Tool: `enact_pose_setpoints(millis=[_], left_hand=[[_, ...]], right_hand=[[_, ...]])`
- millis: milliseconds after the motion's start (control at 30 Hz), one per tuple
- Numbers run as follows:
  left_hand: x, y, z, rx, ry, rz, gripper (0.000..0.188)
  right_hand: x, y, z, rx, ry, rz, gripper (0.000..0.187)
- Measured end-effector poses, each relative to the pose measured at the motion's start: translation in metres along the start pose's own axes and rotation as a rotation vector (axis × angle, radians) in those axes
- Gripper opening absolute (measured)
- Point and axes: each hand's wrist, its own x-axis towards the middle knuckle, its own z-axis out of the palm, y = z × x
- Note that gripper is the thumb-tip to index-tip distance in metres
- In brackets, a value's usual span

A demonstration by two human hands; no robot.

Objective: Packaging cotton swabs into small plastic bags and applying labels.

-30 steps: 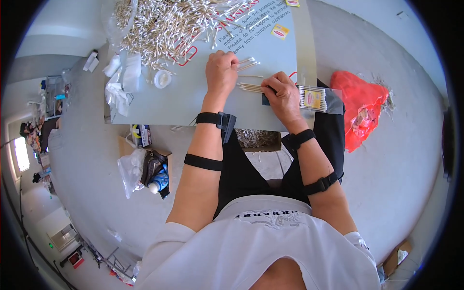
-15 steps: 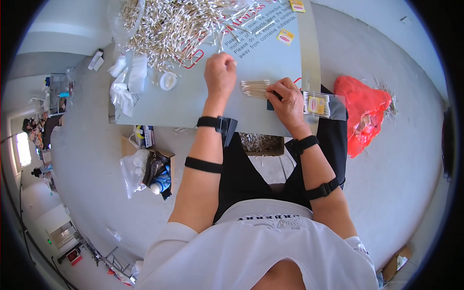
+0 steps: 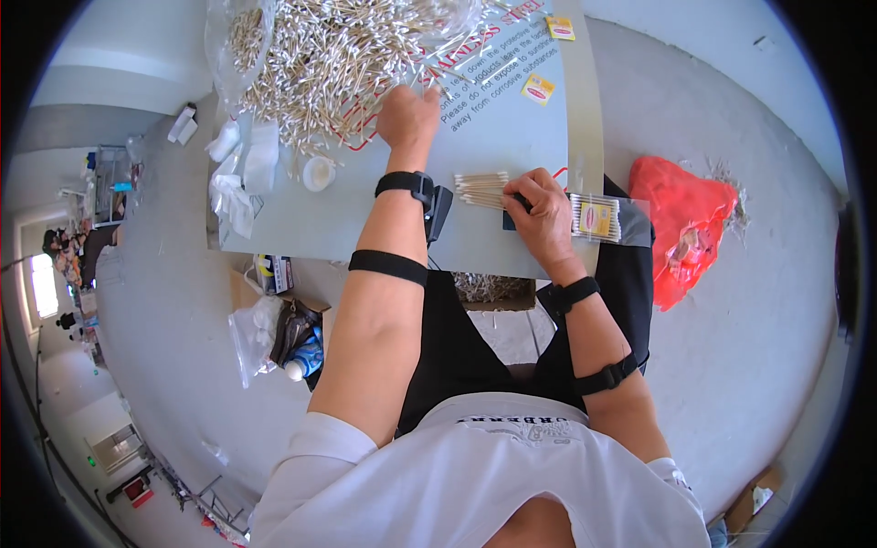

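Right hand: low at the near side of the table (image 3: 457,248), the person's right hand (image 3: 539,216) has fingers and thumb pressed together, pinching the right-hand ends of a swab row (image 3: 479,188); it keeps to that spot.
Swab row: loose double-tipped cotton swabs on wooden sticks, lying roughly parallel, white tips to the left. I see a wider fan than a second ago, so the bunch in the right hand has grown.
Clear packet: just right of that hand, a clear packet (image 3: 634,222) with swabs side by side behind a yellow card lies at the table's right edge.
Left hand: the left hand (image 3: 408,119) has drawn farther up the table, away from the row, to the lower edge of the heap. Its fingertips are turned from me; I cannot tell whether they hold anything. The row is left to the right hand alone.
Swab heap: farthest, a jumbled swab heap (image 3: 320,68) covers the table's upper left.
Yellow cards: two loose yellow cards (image 3: 538,89) lie right of it.
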Motion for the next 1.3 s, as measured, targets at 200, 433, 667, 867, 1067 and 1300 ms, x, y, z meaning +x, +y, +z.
enact_pose_setpoints(millis=[200,433,667,867,1067,1300], left_hand=[[0.001,0.008,0.006,0.077,0.018,0.055,0.032],[-0.02,-0.016,0.004,0.03,-0.019,0.025,0.021],[-0.041,-0.024,-0.001,-0.15,-0.242,0.212,0.008],[-0.033,-0.02,0.006,-0.135,-0.138,0.309,0.004],[-0.045,-0.014,0.011,-0.063,-0.048,0.451,0.008],[-0.052,-0.018,0.016,-0.046,0.015,0.538,0.008]], right_hand=[[0.0,-0.001,0.001,0.006,-0.004,-0.008,0.007],[0.0,-0.002,-0.002,0.013,-0.015,0.005,0.007],[0.0,0.003,0.002,-0.002,0.005,-0.026,0.007],[0.0,0.001,0.001,0.004,-0.007,-0.025,0.007],[-0.001,0.002,0.0,-0.008,-0.013,-0.01,0.007],[0.0,0.003,0.0,-0.019,-0.004,-0.028,0.007]])
